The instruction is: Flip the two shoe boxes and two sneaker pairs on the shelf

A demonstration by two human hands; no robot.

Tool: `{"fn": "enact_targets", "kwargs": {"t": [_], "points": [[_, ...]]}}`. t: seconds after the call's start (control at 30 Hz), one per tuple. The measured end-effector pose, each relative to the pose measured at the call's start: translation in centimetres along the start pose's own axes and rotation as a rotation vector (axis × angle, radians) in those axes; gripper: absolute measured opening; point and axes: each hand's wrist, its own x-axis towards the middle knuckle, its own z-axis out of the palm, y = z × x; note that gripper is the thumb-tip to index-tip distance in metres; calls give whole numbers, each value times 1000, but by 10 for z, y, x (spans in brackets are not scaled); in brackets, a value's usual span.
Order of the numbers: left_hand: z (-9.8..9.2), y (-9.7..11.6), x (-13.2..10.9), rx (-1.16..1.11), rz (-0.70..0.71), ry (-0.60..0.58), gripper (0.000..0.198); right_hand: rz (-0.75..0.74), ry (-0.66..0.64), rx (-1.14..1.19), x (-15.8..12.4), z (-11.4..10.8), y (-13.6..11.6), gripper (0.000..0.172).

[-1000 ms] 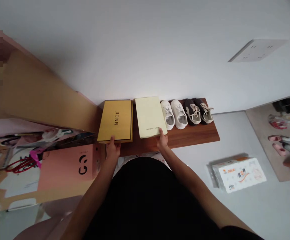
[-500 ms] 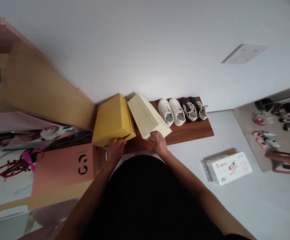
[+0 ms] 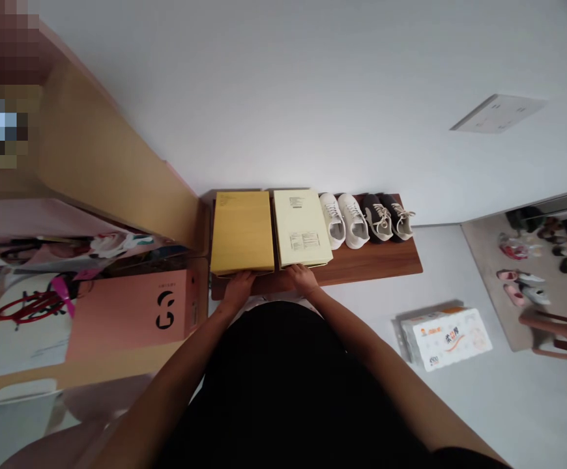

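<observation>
My left hand (image 3: pixel 238 285) has its grip on the near end of the mustard-yellow shoebox (image 3: pixel 242 231), fingers clamped to its front edge. My right hand (image 3: pixel 303 276) grips the near end of the cream shoebox (image 3: pixel 300 227) the same way, just right of the other grip. Both boxes lie flat on the low wooden shelf (image 3: pixel 376 259), side by side and touching, stretching away from my grips toward the wall. The cream box shows a printed label on its upper face. Just right of it sits a pair of white sneakers (image 3: pixel 345 220), then a pair of dark sneakers (image 3: pixel 389 216) farther right. Left of my left grip stands a pink box (image 3: pixel 131 314). On the floor, well off to my right, lies a white printed pack (image 3: pixel 452 337).
</observation>
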Motion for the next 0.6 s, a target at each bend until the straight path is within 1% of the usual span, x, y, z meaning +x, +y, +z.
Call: {"fn": "enact_targets", "kwargs": {"t": [0.1,0.17,0.27,0.33,0.43,0.5,0.53,0.6], "points": [[2,1,10,-129,-39,19,32,35,-38,14,8,5,6,31],[3,1,14,-241,-94,40,34,58,-59,50,11,6,9,32],[5,4,14,-366,-150,69,38,64,-66,137,11,8,11,36],[6,8,10,-368,-152,87,39,44,-49,198,7,11,11,39],[6,18,-1,-258,-138,93,38,18,23,289,-6,14,10,37],[4,27,-7,-187,-157,99,35,45,98,359,-18,14,15,35],[3,33,-10,-183,-179,110,31,76,139,398,-25,12,19,33],[2,47,-13,-268,-237,144,23,156,225,481,-39,7,35,31]]}}
